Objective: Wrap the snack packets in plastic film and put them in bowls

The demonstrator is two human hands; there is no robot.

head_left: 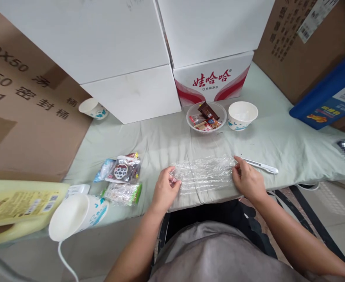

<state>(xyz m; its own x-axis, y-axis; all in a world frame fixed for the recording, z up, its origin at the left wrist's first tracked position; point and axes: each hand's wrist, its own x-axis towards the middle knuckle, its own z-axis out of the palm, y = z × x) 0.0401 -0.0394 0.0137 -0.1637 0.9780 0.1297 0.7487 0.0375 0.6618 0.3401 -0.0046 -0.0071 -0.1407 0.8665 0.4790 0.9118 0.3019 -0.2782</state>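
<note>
A crinkled sheet of clear plastic wrap (203, 174) lies stretched across the front of the cloth-covered table. My left hand (166, 188) pinches its left end, fingers closed; a small reddish patch shows between thumb and forefinger, too small to make out. At the sheet's right end my right hand (248, 179) is closed on the edge, its fingers curled under. Just beyond the right hand lies a slim white utility knife (262, 166), partly hidden by it. To the left of my left hand is a small pile of packaged snacks (124, 170), with a green-edged packet (124, 194) nearest me.
A clear bowl (207, 128) of wrapped snacks and a paper cup (243, 115) stand before the white boxes (131, 94). Another paper cup (72, 219) and a yellow bottle (22, 207) lie at left. A blue container (327, 94) leans at right.
</note>
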